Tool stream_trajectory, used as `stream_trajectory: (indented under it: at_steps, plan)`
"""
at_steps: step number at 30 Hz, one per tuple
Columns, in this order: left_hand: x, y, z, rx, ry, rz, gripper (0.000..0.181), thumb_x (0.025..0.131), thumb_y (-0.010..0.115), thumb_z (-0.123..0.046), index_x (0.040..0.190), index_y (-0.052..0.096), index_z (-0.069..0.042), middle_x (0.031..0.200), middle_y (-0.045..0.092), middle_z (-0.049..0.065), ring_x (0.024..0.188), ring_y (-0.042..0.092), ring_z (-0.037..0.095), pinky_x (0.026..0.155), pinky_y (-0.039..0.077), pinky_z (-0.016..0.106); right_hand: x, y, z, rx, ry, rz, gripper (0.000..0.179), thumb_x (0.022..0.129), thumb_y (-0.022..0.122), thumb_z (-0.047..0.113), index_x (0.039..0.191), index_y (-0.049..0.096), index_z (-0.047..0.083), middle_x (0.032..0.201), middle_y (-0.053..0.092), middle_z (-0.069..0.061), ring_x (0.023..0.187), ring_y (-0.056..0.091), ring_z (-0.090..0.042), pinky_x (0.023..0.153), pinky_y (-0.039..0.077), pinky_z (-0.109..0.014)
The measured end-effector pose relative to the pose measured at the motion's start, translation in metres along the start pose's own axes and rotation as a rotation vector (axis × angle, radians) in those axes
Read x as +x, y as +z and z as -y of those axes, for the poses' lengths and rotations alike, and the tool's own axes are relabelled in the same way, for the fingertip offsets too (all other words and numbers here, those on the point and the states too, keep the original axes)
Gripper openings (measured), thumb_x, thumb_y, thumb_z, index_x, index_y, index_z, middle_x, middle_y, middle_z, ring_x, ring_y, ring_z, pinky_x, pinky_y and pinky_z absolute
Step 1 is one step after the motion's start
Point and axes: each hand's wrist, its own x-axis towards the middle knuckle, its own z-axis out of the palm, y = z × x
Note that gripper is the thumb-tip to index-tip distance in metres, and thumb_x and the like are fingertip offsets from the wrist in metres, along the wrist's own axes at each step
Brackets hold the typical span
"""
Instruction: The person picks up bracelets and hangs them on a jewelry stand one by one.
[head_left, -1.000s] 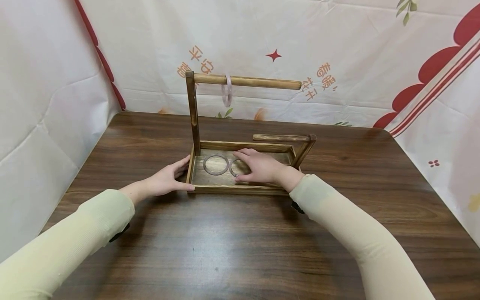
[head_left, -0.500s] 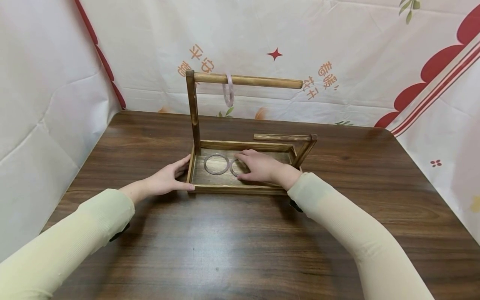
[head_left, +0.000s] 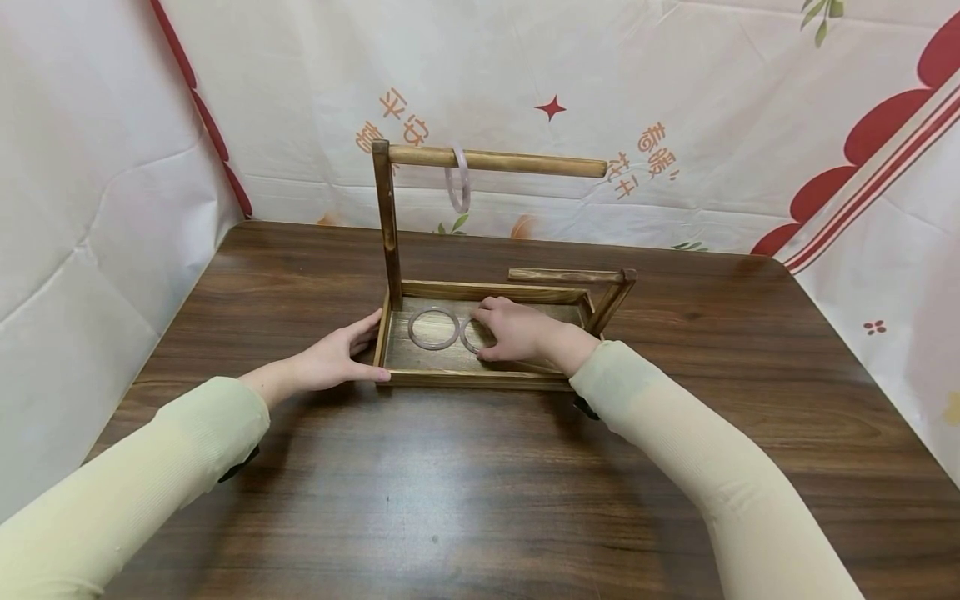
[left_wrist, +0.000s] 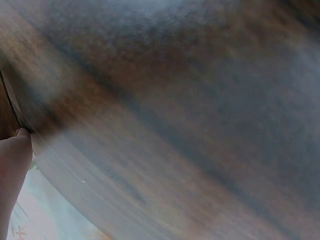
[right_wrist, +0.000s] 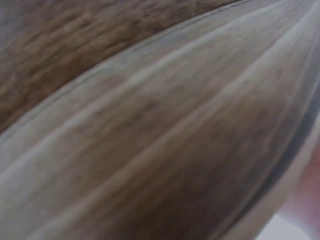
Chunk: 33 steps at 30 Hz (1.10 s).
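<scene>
Lying in the wooden tray (head_left: 480,380), the half-hidden ring (head_left: 462,335) is under the bent right hand (head_left: 513,331); I cannot tell if it grips. The left hand (head_left: 330,360), spread wide, touches the tray's left end. Both hands are almost where they were a second ago. The other ring (head_left: 435,347) lies just beside, and a pink ring (head_left: 467,187) hangs on the high bar (head_left: 536,164). The desk (head_left: 435,483) is brown; white cloth (head_left: 480,75) hangs behind.

Curtained-off nook, bldg type unclear: printed wht cloth (head_left: 495,75) on 3 sides of dk wood-grain tbl (head_left: 480,483).
</scene>
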Motion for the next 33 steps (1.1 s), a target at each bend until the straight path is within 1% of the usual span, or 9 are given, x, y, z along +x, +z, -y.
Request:
stream_trajectory:
  at_steps: [3, 5, 8, 11, 15, 19, 26, 33]
  plan:
    - [0.0, 0.0, 0.0, -0.001, -0.001, -0.001, 0.1, 0.083, 0.073, -0.02, 0.151, 0.001, -0.004, 0.156, 0.01, 0.02, 0.141, 0.021, 0.038, 0.115, 0.022, 0.048, 0.001, -0.003, 0.001, 0.011, 0.015, 0.036, 0.07, 0.086, 0.063, 0.035, 0.141, 0.039, 0.0, 0.137, 0.044, -0.017, 0.126, 0.043, -0.029, 0.104, 0.042, -0.039]
    - [0.0, 0.0, 0.0, 0.001, -0.004, -0.001, 0.1, 0.083, 0.073, -0.02, 0.151, 0.001, -0.004, 0.156, 0.011, 0.021, 0.141, 0.021, 0.038, 0.115, 0.022, 0.049, 0.002, -0.003, 0.001, 0.013, 0.017, 0.047, 0.07, 0.085, 0.063, 0.035, 0.141, 0.04, 0.0, 0.135, 0.046, -0.017, 0.123, 0.044, -0.028, 0.102, 0.043, -0.039]
    - [-0.001, 0.0, 0.0, 0.005, -0.009, 0.002, 0.1, 0.083, 0.072, -0.022, 0.151, 0.001, -0.004, 0.156, 0.011, 0.021, 0.141, 0.02, 0.038, 0.115, 0.023, 0.049, 0.004, -0.003, 0.0, 0.01, 0.009, 0.04, 0.067, 0.083, 0.065, 0.034, 0.137, 0.044, 0.001, 0.125, 0.05, -0.014, 0.112, 0.048, -0.025, 0.094, 0.046, -0.037]
    - [-0.001, 0.0, -0.001, 0.004, -0.016, 0.006, 0.1, 0.083, 0.072, -0.022, 0.151, 0.0, -0.005, 0.156, 0.01, 0.021, 0.141, 0.02, 0.038, 0.115, 0.023, 0.049, 0.005, -0.002, 0.0, 0.014, -0.003, 0.026, 0.063, 0.079, 0.068, 0.031, 0.131, 0.049, 0.001, 0.114, 0.051, -0.011, 0.1, 0.047, -0.022, 0.082, 0.047, -0.034]
    - [-0.001, 0.0, -0.001, 0.002, -0.014, 0.007, 0.099, 0.084, 0.072, -0.022, 0.151, 0.001, -0.006, 0.156, 0.01, 0.02, 0.141, 0.02, 0.038, 0.115, 0.023, 0.05, 0.004, -0.001, 0.0, 0.026, -0.013, 0.013, 0.062, 0.077, 0.069, 0.03, 0.129, 0.05, 0.002, 0.108, 0.049, -0.01, 0.095, 0.045, -0.022, 0.076, 0.044, -0.032]
    - [-0.001, -0.001, 0.0, 0.007, -0.006, 0.003, 0.099, 0.083, 0.072, -0.022, 0.151, 0.001, -0.006, 0.156, 0.01, 0.02, 0.141, 0.021, 0.038, 0.115, 0.023, 0.05, 0.002, 0.0, 0.0, 0.045, -0.022, 0.002, 0.062, 0.078, 0.069, 0.03, 0.13, 0.05, 0.002, 0.109, 0.047, -0.01, 0.095, 0.043, -0.022, 0.076, 0.043, -0.032]
    - [-0.001, -0.001, 0.0, 0.012, -0.006, 0.004, 0.1, 0.083, 0.072, -0.022, 0.151, 0.001, -0.005, 0.156, 0.011, 0.021, 0.141, 0.02, 0.038, 0.115, 0.023, 0.049, -0.003, -0.002, 0.0, 0.075, -0.023, -0.022, 0.065, 0.079, 0.068, 0.032, 0.134, 0.047, 0.003, 0.116, 0.047, -0.012, 0.098, 0.044, -0.022, 0.078, 0.045, -0.033]
    - [-0.002, -0.002, -0.003, 0.02, -0.01, 0.009, 0.1, 0.084, 0.072, -0.023, 0.151, 0.0, -0.004, 0.156, 0.01, 0.022, 0.141, 0.02, 0.038, 0.115, 0.023, 0.05, -0.005, -0.005, 0.001, 0.098, -0.044, -0.053, 0.066, 0.078, 0.067, 0.031, 0.133, 0.047, 0.001, 0.116, 0.048, -0.013, 0.098, 0.045, -0.022, 0.08, 0.047, -0.033]
